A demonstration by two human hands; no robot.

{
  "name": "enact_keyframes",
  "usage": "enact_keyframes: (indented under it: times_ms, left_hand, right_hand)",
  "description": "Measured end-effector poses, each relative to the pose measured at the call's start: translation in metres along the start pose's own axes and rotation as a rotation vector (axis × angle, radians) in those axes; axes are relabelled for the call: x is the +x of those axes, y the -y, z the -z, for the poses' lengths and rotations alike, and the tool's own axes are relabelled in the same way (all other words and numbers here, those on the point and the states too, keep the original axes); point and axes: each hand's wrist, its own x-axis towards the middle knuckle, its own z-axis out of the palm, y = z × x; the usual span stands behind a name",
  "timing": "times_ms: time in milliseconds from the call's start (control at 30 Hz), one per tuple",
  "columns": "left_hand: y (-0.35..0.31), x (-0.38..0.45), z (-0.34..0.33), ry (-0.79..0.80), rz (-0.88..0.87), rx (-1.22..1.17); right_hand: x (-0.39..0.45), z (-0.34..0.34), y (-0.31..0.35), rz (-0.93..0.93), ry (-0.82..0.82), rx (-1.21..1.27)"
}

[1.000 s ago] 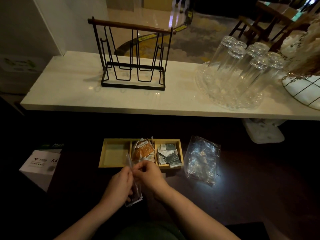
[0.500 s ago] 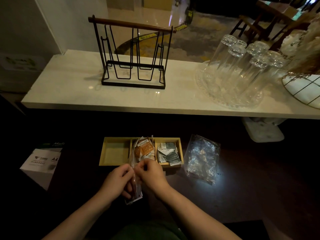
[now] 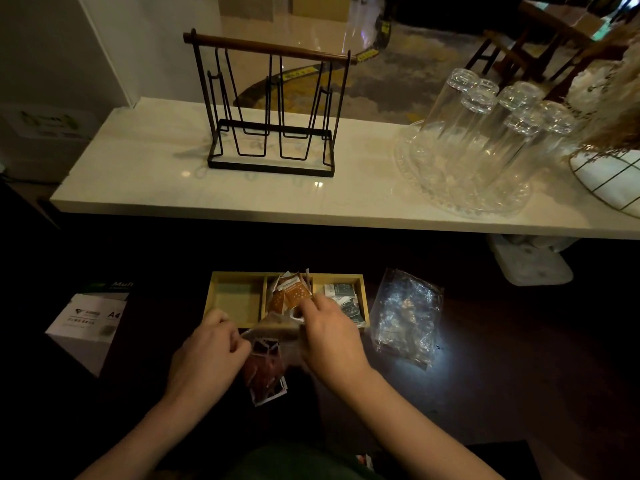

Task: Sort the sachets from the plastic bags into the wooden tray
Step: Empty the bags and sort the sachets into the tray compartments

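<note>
A clear plastic bag (image 3: 268, 367) of dark red sachets hangs between my hands just in front of the wooden tray (image 3: 363, 299). My left hand (image 3: 207, 355) pinches the bag's left top edge and my right hand (image 3: 330, 337) pinches its right top edge, so its mouth is spread wide. The tray has three compartments: the left one (image 3: 235, 299) holds nothing, the middle one holds orange sachets (image 3: 291, 294), the right one holds dark green sachets (image 3: 341, 292). A second crumpled plastic bag (image 3: 407, 317) lies to the right of the tray.
A white marble shelf (image 3: 145, 188) runs above the dark table and carries a black wire rack (image 3: 270, 109), several upturned glasses on a glass dish (image 3: 485, 133) and a wire basket (image 3: 609, 178). A white A4 paper box (image 3: 86, 323) sits at the left.
My hands have moved apart, pulling the top of the bag wide. The red sachets inside now show between my hands.
</note>
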Motion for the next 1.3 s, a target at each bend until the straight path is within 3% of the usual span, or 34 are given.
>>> enact_keyframes:
  times_ms: [67, 133, 200, 467, 567, 700, 767, 900, 1133, 1300]
  left_hand:
    - [-0.003, 0.004, -0.002, 0.009, -0.018, -0.058]
    - [-0.003, 0.006, -0.006, 0.03, -0.013, -0.121]
    - [0.001, 0.007, -0.009, 0.038, -0.038, -0.175]
    - [0.031, 0.006, -0.012, -0.044, -0.137, -0.462]
    - [0.062, 0.017, -0.029, -0.03, 0.104, -0.608]
    - [0.077, 0.015, -0.055, 0.279, 0.635, -1.043]
    - [0.077, 0.014, -0.058, 0.358, 0.716, -1.275]
    - [0.077, 0.03, -0.04, 0.14, 0.639, -1.355]
    - [0.093, 0.051, 0.019, -0.367, 0.411, -0.901]
    - [0.101, 0.057, 0.064, -0.494, 0.261, -0.672]
  right_hand:
    - [0.001, 0.006, 0.016, 0.17, -0.007, 0.069]
    - [0.001, 0.003, 0.027, 0.261, 0.126, 0.141]
    - [0.002, -0.003, 0.031, 0.28, 0.201, 0.144]
    - [0.019, -0.009, 0.04, 0.268, 0.216, 0.195]
    - [0.027, -0.01, 0.041, 0.255, 0.228, 0.253]
    - [0.047, -0.001, 0.049, 0.259, 0.142, 0.388]
    - [0.06, 0.011, 0.055, 0.251, 0.108, 0.472]
    - [0.081, 0.034, 0.058, 0.182, 0.1, 0.605]
    - [0.105, 0.039, 0.047, 0.15, 0.09, 0.461]
    - [0.118, 0.034, 0.054, 0.146, 0.159, 0.516]
